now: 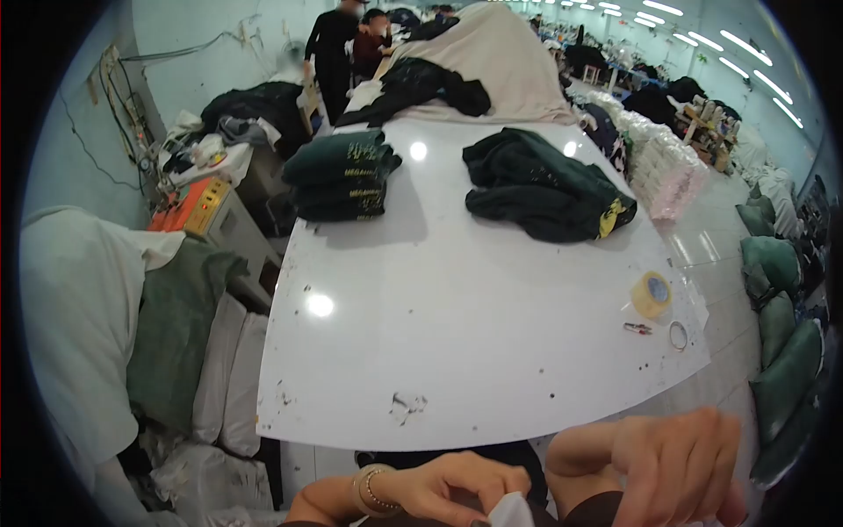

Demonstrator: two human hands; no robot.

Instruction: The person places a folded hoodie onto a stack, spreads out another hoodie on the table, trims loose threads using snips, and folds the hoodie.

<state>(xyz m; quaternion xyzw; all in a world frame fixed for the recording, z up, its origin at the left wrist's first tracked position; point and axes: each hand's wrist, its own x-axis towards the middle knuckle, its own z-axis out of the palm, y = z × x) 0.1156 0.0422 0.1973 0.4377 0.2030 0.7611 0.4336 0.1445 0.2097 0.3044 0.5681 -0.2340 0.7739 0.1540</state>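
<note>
My left hand [457,483], with bangles on the wrist, is at the bottom of the view, below the table's near edge. Its fingers are closed around the edge of a white piece [511,511], perhaps cloth or paper, mostly cut off by the frame. My right hand [676,465] is to its right, knuckles up and fingers curled downward. Whatever those fingers hold, if anything, is hidden. Farther up the white table [421,342] lie a stack of folded dark green garments [342,180] with yellow print and a loose dark green garment [544,184].
On the table's right are a tape roll [651,294], small thread snips [638,328] and a thin ring [678,335]. Dark clothes [430,88] and a beige cloth [500,61] cover the far end. Sacks [786,369] line the right floor. Two people are at the back.
</note>
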